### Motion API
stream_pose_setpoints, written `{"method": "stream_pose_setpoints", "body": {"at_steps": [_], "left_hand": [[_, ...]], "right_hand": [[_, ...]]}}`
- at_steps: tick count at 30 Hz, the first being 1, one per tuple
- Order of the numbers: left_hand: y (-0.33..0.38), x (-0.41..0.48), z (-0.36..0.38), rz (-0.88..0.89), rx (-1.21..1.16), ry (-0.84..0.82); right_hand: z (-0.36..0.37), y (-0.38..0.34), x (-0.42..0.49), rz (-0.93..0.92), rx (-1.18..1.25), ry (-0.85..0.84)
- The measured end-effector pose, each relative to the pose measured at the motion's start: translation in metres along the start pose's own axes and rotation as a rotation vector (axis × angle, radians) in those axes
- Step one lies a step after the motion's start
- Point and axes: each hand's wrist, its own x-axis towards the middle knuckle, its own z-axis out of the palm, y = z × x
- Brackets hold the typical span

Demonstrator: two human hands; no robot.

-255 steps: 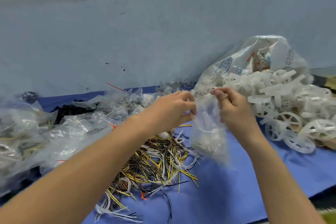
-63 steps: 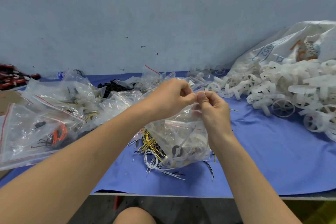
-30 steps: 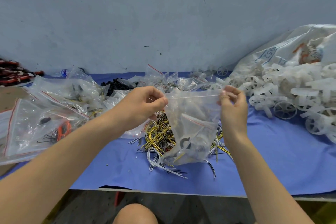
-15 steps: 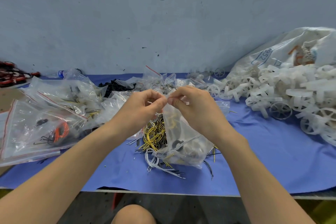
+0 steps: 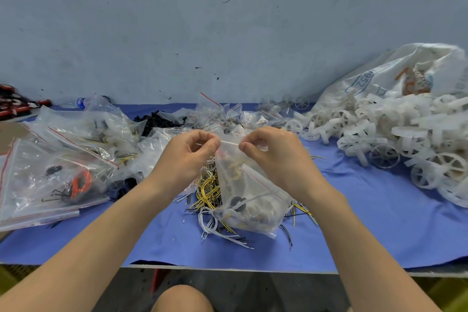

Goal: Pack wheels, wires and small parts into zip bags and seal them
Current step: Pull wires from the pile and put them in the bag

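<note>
At the far left edge, a cluster of red and black parts (image 5: 14, 105) is lying against the wall, too small to count. Next to it, a heap of filled clear bags (image 5: 63, 159) is spreading over the blue-covered table (image 5: 379, 223); at least three bags with red seal stripes are showing, though the overlap is making an exact count impossible. One plastic bottle (image 5: 81, 102) is lying behind the heap, and one pile of small black parts (image 5: 157, 120) is sitting just beyond it. In the middle, the left hand (image 5: 188, 157) is pinching the top edge of one zip bag (image 5: 249, 200) between thumb and fingertips, and the right hand (image 5: 274, 157) is pinching the same edge just beside it, so two hands are holding one bag. The bag is hanging from that edge above the table, its bottom resting on a loose tangle of wires (image 5: 210, 187) in yellow, black and white, too many to count; dark round parts are showing through the plastic. Toward the right, a large heap of white plastic wheels (image 5: 395, 139) is spilling from one big printed sack (image 5: 395, 76), with dozens of wheels overlapping.
</note>
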Motion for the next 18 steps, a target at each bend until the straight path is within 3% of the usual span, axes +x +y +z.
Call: {"method": "stream_pose_setpoints", "body": {"at_steps": [14,18], "left_hand": [[-0.016,0.005,-0.024,-0.031,-0.047,0.142],[-0.017,0.005,-0.027,-0.025,-0.044,0.153]], "right_hand": [[-0.014,0.02,-0.017,0.076,-0.149,0.295],[-0.013,0.025,-0.021,0.069,-0.121,0.267]]}}
